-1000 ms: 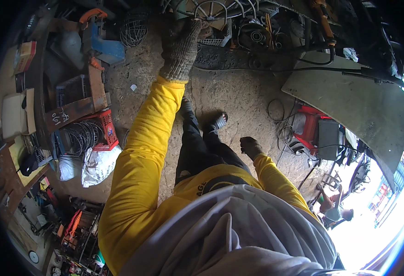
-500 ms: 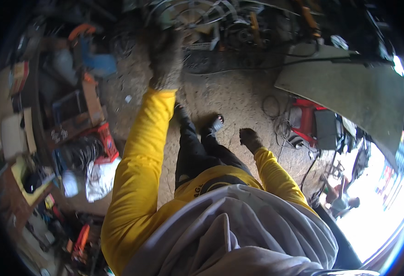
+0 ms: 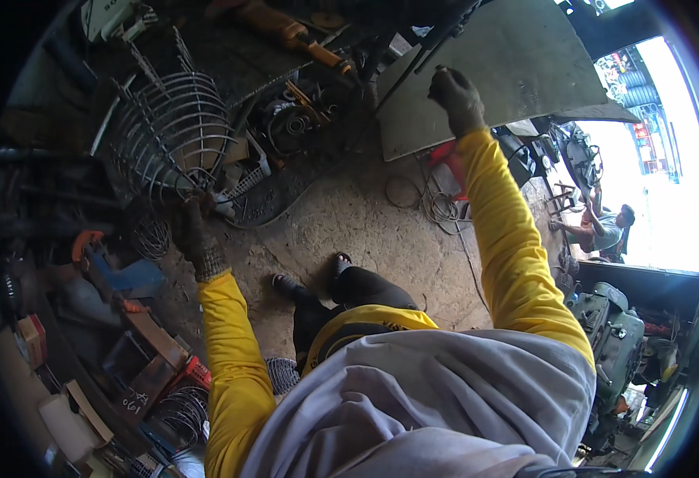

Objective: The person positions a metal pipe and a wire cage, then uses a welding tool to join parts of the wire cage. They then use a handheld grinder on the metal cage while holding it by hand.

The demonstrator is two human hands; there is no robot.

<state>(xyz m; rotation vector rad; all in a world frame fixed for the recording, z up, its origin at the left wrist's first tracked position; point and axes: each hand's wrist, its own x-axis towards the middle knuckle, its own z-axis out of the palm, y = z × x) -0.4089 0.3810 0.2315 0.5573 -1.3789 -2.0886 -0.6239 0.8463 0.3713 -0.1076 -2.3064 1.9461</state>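
Note:
My left hand, in a dark work glove, is closed on the lower rim of a round wire fan guard that stands tilted among scrap at the upper left. My right hand, also gloved, is raised and rests against the edge of a large grey metal sheet at the upper right; its fingers look curled on the sheet's edge. Both sleeves are yellow. My feet stand on the dirt floor between the two.
Scrap parts, coils and an orange power tool crowd the top. A blue and orange tool, boxes and wire coils line the left. Cables lie on the floor. A person sits outside at the right, near a green machine.
The view has swung. My left hand has come down and left onto the wire guard. My right hand has risen from beside my hip up to the metal sheet.

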